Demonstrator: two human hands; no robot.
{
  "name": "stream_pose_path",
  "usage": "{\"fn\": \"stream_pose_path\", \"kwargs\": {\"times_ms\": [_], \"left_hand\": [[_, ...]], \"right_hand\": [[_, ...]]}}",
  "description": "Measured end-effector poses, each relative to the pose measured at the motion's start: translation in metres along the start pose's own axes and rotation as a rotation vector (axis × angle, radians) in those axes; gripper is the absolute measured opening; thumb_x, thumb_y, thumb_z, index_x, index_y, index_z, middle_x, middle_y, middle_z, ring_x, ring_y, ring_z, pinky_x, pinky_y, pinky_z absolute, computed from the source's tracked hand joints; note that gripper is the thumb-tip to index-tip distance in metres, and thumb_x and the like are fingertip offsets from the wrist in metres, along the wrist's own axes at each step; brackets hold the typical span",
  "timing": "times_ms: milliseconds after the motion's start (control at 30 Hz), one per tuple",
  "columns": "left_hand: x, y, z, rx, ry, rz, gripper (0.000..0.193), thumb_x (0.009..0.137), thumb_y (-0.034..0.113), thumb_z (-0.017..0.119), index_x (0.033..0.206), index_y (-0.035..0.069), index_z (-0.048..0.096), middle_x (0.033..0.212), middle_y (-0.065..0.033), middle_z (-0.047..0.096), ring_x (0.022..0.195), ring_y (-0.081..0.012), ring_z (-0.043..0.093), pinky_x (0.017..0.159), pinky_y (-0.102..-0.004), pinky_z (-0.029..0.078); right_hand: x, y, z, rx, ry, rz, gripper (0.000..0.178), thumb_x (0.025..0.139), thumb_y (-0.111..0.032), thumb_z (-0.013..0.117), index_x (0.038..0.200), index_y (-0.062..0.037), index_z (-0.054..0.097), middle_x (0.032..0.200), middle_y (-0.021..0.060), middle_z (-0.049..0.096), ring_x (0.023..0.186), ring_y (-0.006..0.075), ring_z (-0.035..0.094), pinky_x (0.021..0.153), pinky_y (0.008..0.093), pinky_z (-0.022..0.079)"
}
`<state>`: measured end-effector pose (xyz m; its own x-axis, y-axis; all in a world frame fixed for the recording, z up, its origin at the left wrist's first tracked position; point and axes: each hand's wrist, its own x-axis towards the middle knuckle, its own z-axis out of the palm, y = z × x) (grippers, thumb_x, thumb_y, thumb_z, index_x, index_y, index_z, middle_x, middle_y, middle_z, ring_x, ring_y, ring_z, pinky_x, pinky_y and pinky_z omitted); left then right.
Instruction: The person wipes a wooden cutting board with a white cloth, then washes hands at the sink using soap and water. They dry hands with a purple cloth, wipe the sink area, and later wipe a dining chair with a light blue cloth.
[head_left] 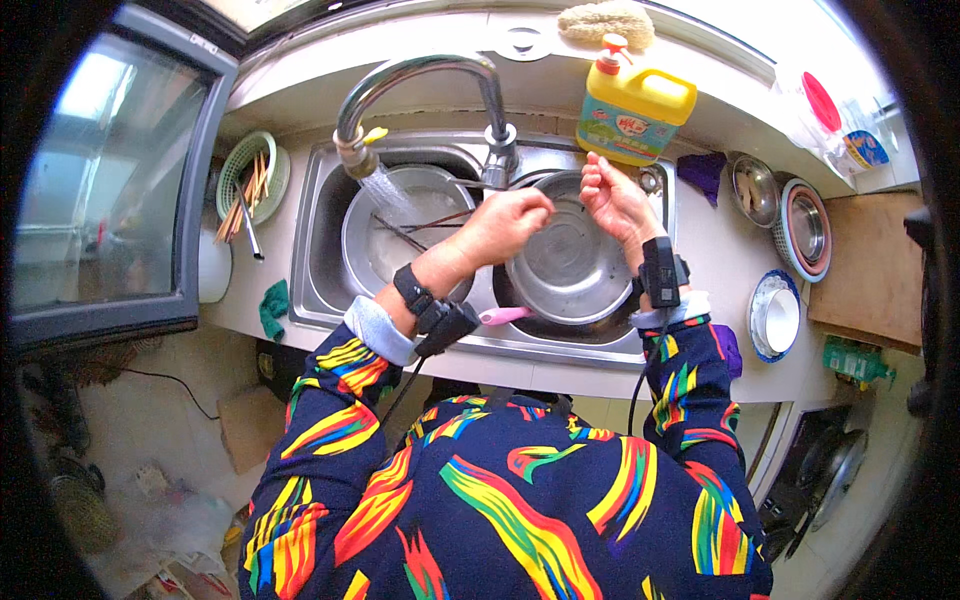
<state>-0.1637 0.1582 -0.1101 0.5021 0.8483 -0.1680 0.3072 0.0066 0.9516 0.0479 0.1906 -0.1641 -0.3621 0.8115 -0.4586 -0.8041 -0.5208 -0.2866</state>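
Note:
Over the divider of the double sink [318, 225], my left hand [508, 226] is closed, fingers curled down; whether anything is in it is hidden. Dark chopsticks [432, 225] lie in the metal basin [352, 240] at left, partly behind my left wrist. Water runs from the faucet [352, 155] into that basin. My right hand [612, 200] is raised over the far right of a metal pan [570, 255], fingers curled inward; I cannot make out anything in it. Its fingertips are just in front of a yellow detergent jug [640, 105] with a red pump.
A pink handle [506, 315] lies at the near edge of the right sink bowl. At left are a strainer basket [240, 165] with chopsticks and a green cloth [273, 308]. Bowls [778, 318] stand at right. An open window pane [110, 190] juts in at left.

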Motion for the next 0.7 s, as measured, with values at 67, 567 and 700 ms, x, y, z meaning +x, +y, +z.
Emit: {"fn": "stream_pose_path", "kwargs": {"times_ms": [67, 567, 700], "left_hand": [[-0.002, -0.030, -0.027, 0.067, -0.004, -0.189, 0.019, 0.089, 0.014, 0.048, 0.085, -0.001, 0.059, 0.070, -0.0043, 0.060, 0.068, -0.0114, 0.059, 0.066, -0.0257, 0.048], [-0.015, -0.092, -0.064, -0.301, 0.290, -0.044, 0.038, 0.097, 0.032, 0.036, 0.101, 0.001, 0.058, 0.097, -0.0109, 0.064, 0.088, -0.0233, 0.061, 0.076, -0.0343, 0.049], [-0.057, -0.109, -0.034, -1.599, 0.193, -0.234, 0.063, 0.093, 0.057, 0.022, 0.119, 0.005, 0.046, 0.126, -0.0209, 0.049, 0.115, -0.0336, 0.049, 0.097, -0.0464, 0.039]], "right_hand": [[0.000, 0.022, -0.004, -0.006, 0.002, 0.026, 0.020, 0.096, -0.020, 0.046, 0.106, -0.0032, 0.049, 0.082, 0.0015, 0.049, 0.068, 0.0093, 0.047, 0.060, 0.0221, 0.045], [0.005, 0.143, 0.047, -0.241, 0.100, -0.126, 0.026, 0.095, -0.010, 0.044, 0.119, -0.0025, 0.049, 0.099, 0.0076, 0.060, 0.088, 0.0149, 0.061, 0.078, 0.0309, 0.054], [0.026, 0.215, 0.077, -1.162, -0.044, -0.636, 0.031, 0.094, -0.016, 0.042, 0.120, -0.0030, 0.052, 0.118, 0.0178, 0.055, 0.108, 0.0278, 0.053, 0.095, 0.0377, 0.039]]}}
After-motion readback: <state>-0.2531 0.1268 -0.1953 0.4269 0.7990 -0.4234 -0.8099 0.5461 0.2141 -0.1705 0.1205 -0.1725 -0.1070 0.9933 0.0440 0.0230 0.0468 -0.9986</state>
